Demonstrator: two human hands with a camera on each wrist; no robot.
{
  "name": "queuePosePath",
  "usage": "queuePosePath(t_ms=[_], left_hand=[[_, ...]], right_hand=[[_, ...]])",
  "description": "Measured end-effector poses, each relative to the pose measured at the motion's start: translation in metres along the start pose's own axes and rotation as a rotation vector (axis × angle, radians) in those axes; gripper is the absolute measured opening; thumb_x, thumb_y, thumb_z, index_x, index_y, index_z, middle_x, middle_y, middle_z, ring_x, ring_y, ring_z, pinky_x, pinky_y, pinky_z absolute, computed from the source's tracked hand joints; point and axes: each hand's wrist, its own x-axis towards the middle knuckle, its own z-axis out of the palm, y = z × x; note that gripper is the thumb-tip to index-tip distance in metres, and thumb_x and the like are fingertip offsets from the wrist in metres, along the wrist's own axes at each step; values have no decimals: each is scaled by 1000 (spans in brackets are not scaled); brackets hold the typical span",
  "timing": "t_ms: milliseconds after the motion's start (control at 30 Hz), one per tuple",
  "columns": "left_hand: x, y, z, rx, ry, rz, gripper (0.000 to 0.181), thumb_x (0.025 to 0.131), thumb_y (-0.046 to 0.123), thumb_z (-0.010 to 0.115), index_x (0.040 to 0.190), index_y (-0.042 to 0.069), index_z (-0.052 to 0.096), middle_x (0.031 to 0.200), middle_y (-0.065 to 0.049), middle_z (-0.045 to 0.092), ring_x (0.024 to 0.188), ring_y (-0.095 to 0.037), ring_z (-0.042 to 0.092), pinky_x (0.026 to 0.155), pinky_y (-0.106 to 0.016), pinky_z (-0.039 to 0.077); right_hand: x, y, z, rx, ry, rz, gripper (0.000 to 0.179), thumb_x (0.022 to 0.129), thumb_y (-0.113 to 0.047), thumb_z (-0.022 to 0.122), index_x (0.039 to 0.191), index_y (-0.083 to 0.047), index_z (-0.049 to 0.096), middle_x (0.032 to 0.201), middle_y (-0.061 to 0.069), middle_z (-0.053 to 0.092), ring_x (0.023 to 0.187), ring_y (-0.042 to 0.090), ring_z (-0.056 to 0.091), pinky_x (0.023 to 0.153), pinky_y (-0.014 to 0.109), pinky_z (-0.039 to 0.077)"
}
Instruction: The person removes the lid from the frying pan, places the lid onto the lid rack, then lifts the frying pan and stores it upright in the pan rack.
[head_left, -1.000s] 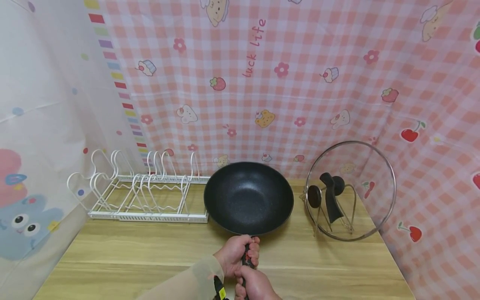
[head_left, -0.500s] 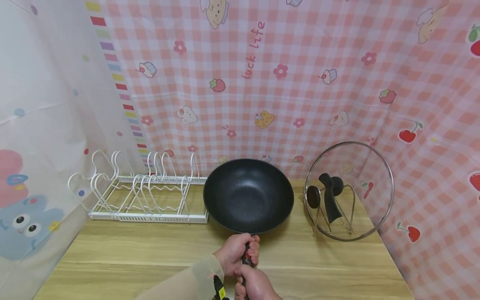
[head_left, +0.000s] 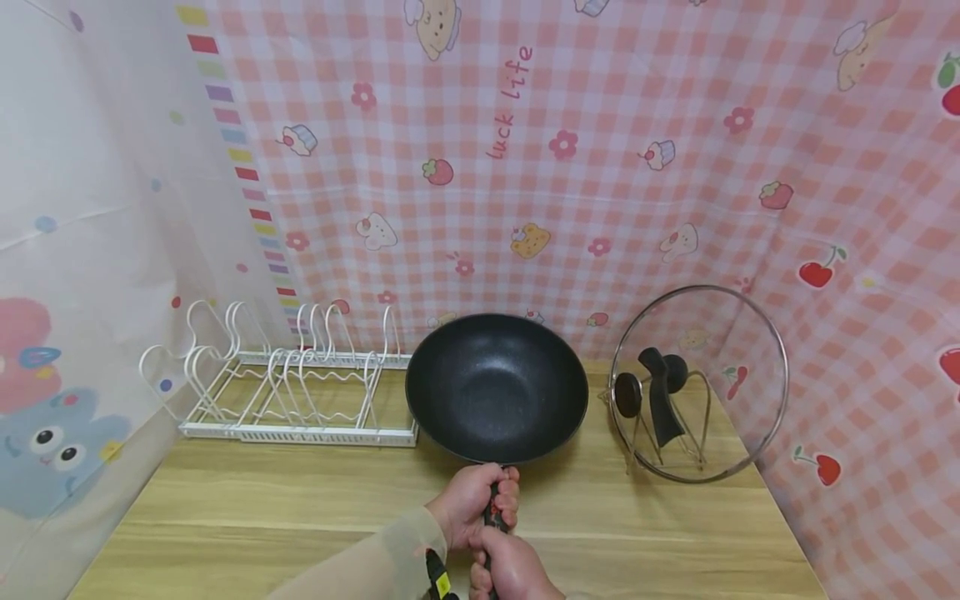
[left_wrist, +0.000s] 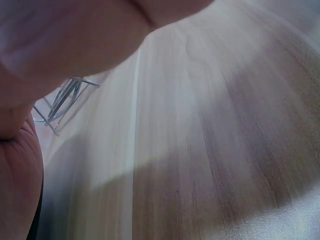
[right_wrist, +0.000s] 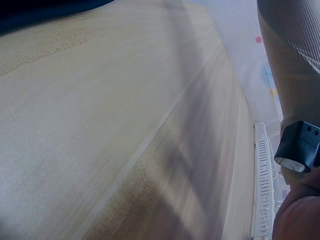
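A black wok (head_left: 497, 387) is in the middle of the head view, its dark inside facing me. Both hands grip its black handle (head_left: 492, 518), which points toward me. My left hand (head_left: 468, 504) is wrapped round the part nearest the bowl. Just below it, my right hand (head_left: 513, 568) holds the handle's end, and the two hands touch. Whether the wok's base meets the tabletop cannot be told. In the left wrist view, part of a hand (left_wrist: 75, 45) fills the upper left; the handle is hidden in both wrist views.
A white wire rack (head_left: 300, 435) with upright loops stands left of the wok, close to its rim. On the right, a glass lid (head_left: 784, 392) leans upright in a thin metal stand (head_left: 707, 417). Patterned cloth (head_left: 480, 200) hangs behind the wooden table (head_left: 285, 500).
The wok's rim has risen slightly and tilted a little more toward me. Both hands keep their grip in nearly the same place. The head view has shifted slightly.
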Motion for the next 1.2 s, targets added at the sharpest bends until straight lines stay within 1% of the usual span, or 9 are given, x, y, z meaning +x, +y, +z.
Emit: queuePosePath(t_ms=[267,567,867,1200], left_hand=[[-2,3,2,-10,-13,-6,15,98,7,36,94,19,43,66,13,33,51,0,40,54,-13,39],[-3,7,3,-18,-36,-8,14,98,8,35,92,19,42,65,13,34,50,0,40,54,-13,40],[-5,10,5,0,-34,4,14,99,8,35,92,19,42,65,13,34,51,0,40,54,-13,40],[-7,14,7,-12,-42,7,16,101,10,34,92,19,42,66,13,35,50,0,40,54,-14,41]], right_hand=[[-3,-4,1,-36,38,1,27,95,-22,51,70,-22,41,54,-9,35,49,9,34,48,21,32],[-5,-8,3,-37,14,-8,28,96,-23,49,70,-22,40,53,-10,34,48,8,34,48,20,31],[-6,-12,5,-46,5,-3,30,98,-23,47,69,-22,42,52,-10,37,47,8,37,47,20,33],[-9,-15,8,-54,3,-12,31,97,-24,48,67,-22,41,51,-10,36,46,8,39,47,20,33]])
